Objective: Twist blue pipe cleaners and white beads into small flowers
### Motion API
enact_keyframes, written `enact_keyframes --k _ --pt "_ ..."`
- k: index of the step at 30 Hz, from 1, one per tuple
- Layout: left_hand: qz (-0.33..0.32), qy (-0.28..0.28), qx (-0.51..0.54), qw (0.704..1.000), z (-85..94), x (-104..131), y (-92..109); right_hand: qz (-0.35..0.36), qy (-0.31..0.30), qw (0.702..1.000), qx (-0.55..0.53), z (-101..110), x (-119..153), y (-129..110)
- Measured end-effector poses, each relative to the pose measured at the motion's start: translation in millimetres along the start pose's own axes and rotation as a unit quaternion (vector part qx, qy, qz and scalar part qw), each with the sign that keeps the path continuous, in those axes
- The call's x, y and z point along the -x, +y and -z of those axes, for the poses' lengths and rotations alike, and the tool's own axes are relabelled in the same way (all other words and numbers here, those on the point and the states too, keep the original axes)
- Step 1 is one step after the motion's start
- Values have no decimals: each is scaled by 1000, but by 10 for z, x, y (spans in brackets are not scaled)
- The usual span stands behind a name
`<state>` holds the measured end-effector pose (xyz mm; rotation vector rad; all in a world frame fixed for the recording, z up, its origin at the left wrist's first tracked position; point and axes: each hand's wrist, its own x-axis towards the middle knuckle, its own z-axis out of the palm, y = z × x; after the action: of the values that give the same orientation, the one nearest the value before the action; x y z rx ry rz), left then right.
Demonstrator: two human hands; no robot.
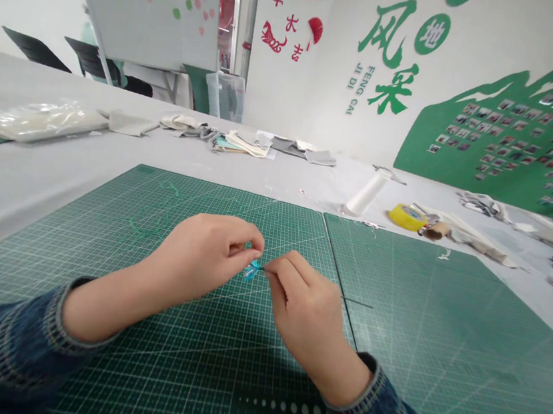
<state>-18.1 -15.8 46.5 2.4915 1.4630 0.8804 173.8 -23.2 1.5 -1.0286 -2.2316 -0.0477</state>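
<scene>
A small shiny blue piece [251, 271], shaped a little like a petal or ribbon loop, is held above the green cutting mat [218, 354]. My left hand [205, 249] pinches at its top edge with thumb and index finger. Closed beside it, my right hand [307, 305] grips a thin dark stem [358, 303] that joins the blue piece at one end and sticks out past the hand at the other. The fingertips of both hands are almost touching. Exactly how the blue piece is fixed to the stem is hidden by the fingers.
Green thread scraps [154, 215] lie on the mat's left. Beyond it are a white roll [366, 191], yellow tape [407, 216] and a brown cardboard tube [436, 231]. Folded cloths [248, 144] and a plastic bag [40, 121] lie further back. A second mat [445, 308] adjoins on the right.
</scene>
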Motion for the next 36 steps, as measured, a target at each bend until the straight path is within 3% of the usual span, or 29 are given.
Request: enact_keyframes --k 3,6,12,16,18,20,22,24,26,27,29,32,36 --pt "80 -76 91 990 68 -78 -133 17 -14 1000 -22 14 -3 -22" --pt "135 -144 212 957 60 -137 -309 28 -18 998 -60 28 -5 -31" --pt "179 -185 415 873 -164 -152 -491 5 -7 979 -201 82 -35 -29" --pt "200 -209 491 822 -384 -109 -387 -101 37 948 -299 112 -64 -22" --pt "217 -188 516 807 -487 -80 -295 -196 57 911 -359 98 -69 5" --pt "215 -127 516 819 -567 -43 -195 -283 76 855 -429 63 -73 50" --pt "188 -61 466 862 -614 7 -101 -332 96 802 -487 25 -84 97" --pt "134 -12 353 926 -622 67 -27 -358 109 768 -520 -3 -101 127" --pt "34 52 204 977 -599 125 19 -374 111 750 -534 -13 -118 134" --pt "-29 89 126 988 -581 149 32 -381 109 745 -537 -14 -124 132" --pt "-153 143 -16 978 -539 181 41 -389 102 739 -540 -15 -129 127" --pt "-273 163 -157 935 -475 190 48 -394 85 757 -515 -22 -119 131" --pt "-315 172 -207 910 -389 178 89 -377 55 841 -385 -29 -98 130"
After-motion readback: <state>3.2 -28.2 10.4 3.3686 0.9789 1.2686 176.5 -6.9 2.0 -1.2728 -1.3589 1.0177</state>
